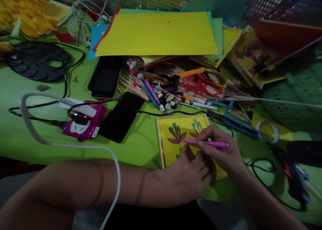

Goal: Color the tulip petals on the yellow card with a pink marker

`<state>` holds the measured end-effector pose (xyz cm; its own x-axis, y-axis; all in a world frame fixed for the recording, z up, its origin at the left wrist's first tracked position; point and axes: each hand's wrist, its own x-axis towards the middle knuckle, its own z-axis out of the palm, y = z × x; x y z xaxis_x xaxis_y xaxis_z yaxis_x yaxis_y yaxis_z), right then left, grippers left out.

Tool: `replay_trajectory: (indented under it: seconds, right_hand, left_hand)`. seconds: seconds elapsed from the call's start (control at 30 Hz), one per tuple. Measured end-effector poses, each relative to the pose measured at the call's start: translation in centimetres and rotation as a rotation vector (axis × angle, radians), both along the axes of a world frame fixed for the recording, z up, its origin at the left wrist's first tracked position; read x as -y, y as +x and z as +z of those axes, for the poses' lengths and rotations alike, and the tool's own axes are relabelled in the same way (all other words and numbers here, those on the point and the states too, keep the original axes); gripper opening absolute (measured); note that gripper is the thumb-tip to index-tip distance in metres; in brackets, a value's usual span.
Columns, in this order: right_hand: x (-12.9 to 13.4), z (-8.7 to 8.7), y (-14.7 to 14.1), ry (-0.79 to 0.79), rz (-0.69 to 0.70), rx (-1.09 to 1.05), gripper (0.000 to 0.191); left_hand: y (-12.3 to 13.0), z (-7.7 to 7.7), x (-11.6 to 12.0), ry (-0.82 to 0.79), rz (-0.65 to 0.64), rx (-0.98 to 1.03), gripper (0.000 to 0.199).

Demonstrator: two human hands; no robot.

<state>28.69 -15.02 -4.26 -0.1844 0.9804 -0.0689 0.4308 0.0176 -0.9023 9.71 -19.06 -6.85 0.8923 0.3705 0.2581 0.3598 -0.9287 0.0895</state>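
A yellow panel (167,153) with a pale wooden frame lies on the green table, bearing drawn flowers with green stems and pink leaves. My right hand (221,149) grips a pink marker (217,144), its tip at the pink leaves of the upper left flower (176,133). Below it, my left hand (188,176) rests on the lower part of the panel with its fingers spread, covering some of the drawing. A second flower (197,126) shows partly beside my right fingers.
Phones (122,117), a pink power socket (84,122) and a black palette (37,60) lie left. Behind are pens, stones, scissors (210,85) and yellow sheets (156,34). A blue tool (233,124), tape roll (268,131) and glue gun (295,179) lie right. A white cable crosses my left forearm.
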Motion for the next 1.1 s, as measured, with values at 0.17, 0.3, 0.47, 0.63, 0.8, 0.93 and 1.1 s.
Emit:
replay_trajectory:
  seconds: [0.17,0.3,0.47,0.63,0.8,0.93,1.1]
  right_hand:
    - [0.0,-0.2,0.8,-0.011,-0.195,-0.212,0.014]
    - [-0.4,0.1,1.3,0.034,-0.281,-0.34,0.017]
    - [-0.9,0.3,1.8,0.095,-0.306,-0.389,0.019]
    - [-1.2,1.0,2.0,0.107,-0.351,-0.382,0.02]
    - [-1.6,1.7,2.4,0.155,-0.437,-0.37,0.017]
    - [-1.6,2.1,2.8,0.155,-0.457,-0.44,0.015]
    - [-1.4,2.1,3.2,0.132,-0.446,-0.452,0.017]
  left_hand:
    - [-0.1,0.1,0.1,-0.034,-0.005,-0.015,0.042]
    - [-0.3,0.3,-0.1,-0.05,-0.005,-0.041,0.046]
    - [-0.7,1.1,-0.5,-0.031,-0.006,-0.071,0.057]
    - [-0.7,2.4,-2.4,-0.068,-0.01,0.087,0.06]
    - [-1.8,4.3,-7.9,-0.12,0.219,0.097,0.029]
    - [-4.0,5.0,-11.6,-0.14,0.47,0.013,0.024]
    - [-5.9,4.8,-13.4,-0.21,0.529,-0.124,0.024]
